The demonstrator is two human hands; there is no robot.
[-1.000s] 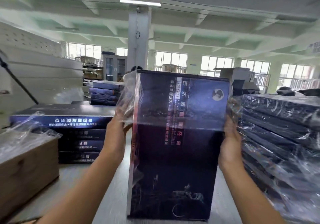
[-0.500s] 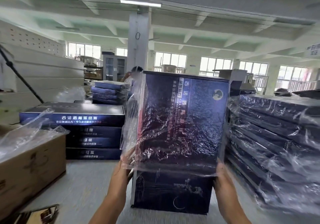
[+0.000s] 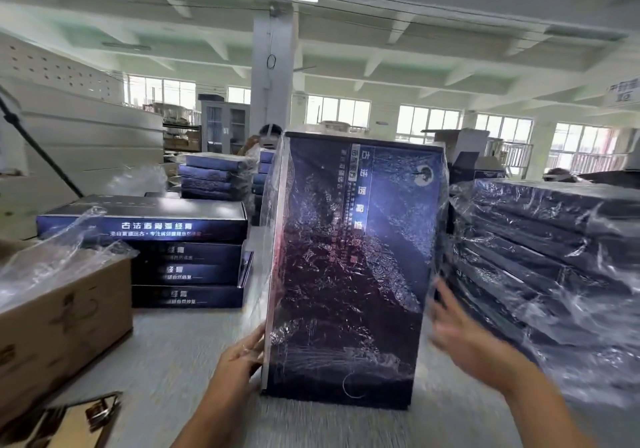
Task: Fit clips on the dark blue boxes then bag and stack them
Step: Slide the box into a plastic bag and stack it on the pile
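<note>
A dark blue box [image 3: 349, 267] stands upright on the table in front of me, wrapped in a clear plastic bag that reaches almost to its base. My left hand [image 3: 242, 354] grips the box's lower left edge with the bag. My right hand [image 3: 460, 330] is off the box, just right of its lower right edge, fingers spread and blurred. A stack of unbagged dark blue boxes [image 3: 152, 253] lies at the left. A tall stack of bagged boxes [image 3: 540, 267] fills the right side.
A cardboard carton [image 3: 59, 316] with loose plastic bags on top sits at the near left. Metal clips [image 3: 100, 409] lie in a small box at the bottom left corner. Another stack of blue boxes [image 3: 214, 177] and a person stand behind. Grey table [image 3: 166, 361] shows between.
Both hands slid down the box, drawing the bag from its upper half to near its base. The right hand then let go and moved out to the right.
</note>
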